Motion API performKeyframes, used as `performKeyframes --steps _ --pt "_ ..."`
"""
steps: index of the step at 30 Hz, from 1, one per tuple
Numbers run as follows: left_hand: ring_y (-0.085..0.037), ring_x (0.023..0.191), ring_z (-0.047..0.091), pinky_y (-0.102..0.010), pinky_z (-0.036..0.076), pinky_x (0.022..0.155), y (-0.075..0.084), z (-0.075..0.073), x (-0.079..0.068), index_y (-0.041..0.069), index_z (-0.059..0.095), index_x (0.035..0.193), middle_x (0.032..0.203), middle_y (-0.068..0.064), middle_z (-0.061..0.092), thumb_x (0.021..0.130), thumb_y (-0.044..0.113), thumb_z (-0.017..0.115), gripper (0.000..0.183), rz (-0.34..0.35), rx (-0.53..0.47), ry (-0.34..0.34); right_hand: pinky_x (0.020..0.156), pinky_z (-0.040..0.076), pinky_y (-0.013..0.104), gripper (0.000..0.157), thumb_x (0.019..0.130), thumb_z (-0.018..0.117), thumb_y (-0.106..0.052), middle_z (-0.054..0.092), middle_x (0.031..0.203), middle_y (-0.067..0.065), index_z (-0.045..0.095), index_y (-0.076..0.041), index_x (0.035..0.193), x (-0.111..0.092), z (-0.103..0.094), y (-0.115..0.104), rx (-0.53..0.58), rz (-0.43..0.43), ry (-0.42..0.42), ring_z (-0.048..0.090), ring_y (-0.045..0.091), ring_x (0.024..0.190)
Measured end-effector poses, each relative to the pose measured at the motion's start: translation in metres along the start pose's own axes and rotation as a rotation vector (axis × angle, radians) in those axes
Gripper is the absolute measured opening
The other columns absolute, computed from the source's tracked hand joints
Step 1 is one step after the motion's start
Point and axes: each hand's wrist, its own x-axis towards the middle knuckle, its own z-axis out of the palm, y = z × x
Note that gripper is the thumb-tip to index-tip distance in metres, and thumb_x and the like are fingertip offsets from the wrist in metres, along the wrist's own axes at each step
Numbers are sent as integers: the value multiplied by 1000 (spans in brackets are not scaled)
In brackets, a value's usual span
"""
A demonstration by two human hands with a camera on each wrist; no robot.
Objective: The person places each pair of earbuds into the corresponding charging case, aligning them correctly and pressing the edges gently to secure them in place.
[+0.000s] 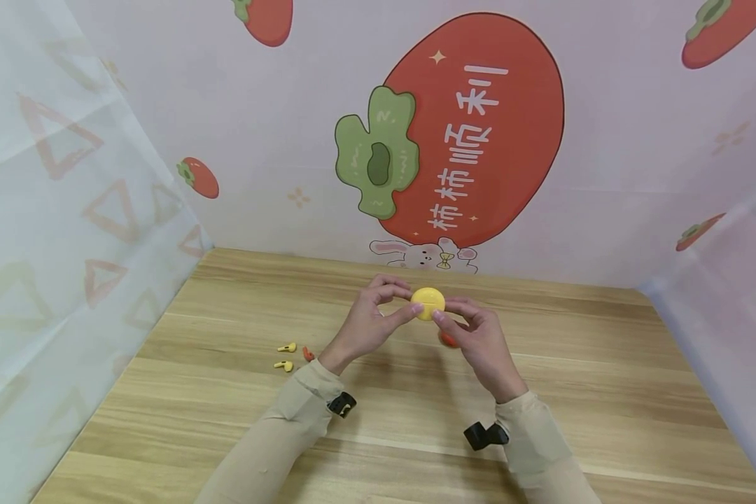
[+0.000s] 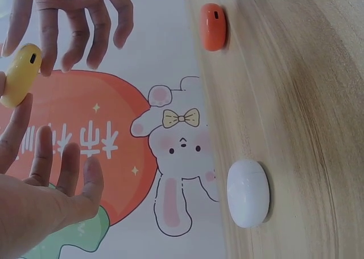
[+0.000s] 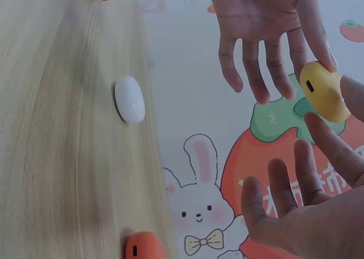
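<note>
A yellow earbud charging case (image 1: pixel 428 304) is held up over the table between both hands, its lid seam facing the head camera. My left hand (image 1: pixel 368 318) pinches its left side with thumb and index finger. From the other side, my right hand (image 1: pixel 484 343) pinches it the same way. The other fingers of both hands are spread and loosely bent, as the wrist views show. In the left wrist view a dark charging port shows on the underside of the case. The lid looks closed.
An orange case (image 2: pixel 213 27) and a white case (image 2: pixel 248 193) lie on the wooden table (image 1: pixel 573 392) below the hands. Two yellow earbuds (image 1: pixel 285 366) and an orange earbud piece (image 1: pixel 308 353) lie left of the left wrist. Printed cloth walls (image 1: pixel 277 119) stand behind and beside the table.
</note>
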Motion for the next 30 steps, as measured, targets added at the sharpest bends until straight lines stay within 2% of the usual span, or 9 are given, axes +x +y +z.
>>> performKeyframes --steps 4,9,16,25,30 --pt "-23 122 51 -54 42 103 1 0 0 4 76 102 122 -6 59 92 20 76 19 -7 -1 -6 98 52 35 38 96 73 -24 59 127 13 69 2 123 0 -1 -1 -19 3 -2 55 32 122" --pt "-22 122 50 -54 41 104 1 -1 0 4 76 102 124 -12 59 92 21 76 20 -19 -5 -16 106 46 43 37 97 72 -23 60 126 13 69 3 123 0 -1 -3 -41 -4 -3 54 25 121" --pt "-21 122 51 -52 42 104 2 0 0 5 77 102 121 -4 59 92 21 76 20 -19 6 -12 107 44 46 37 96 72 -22 59 127 14 69 4 123 0 -1 -3 -32 2 -7 52 25 122" --pt "-23 122 51 -53 41 105 3 -1 0 4 76 103 126 -17 58 92 22 76 22 -27 -5 -17 110 41 50 38 97 72 -22 58 129 14 68 5 124 0 -1 -5 -29 6 -13 50 26 125" --pt "-23 123 50 -53 42 105 4 -1 0 4 76 104 125 -10 58 92 23 76 22 -38 4 -28 107 44 47 37 96 73 -21 58 129 12 69 5 122 1 -2 -3 -30 -1 -13 49 24 125"
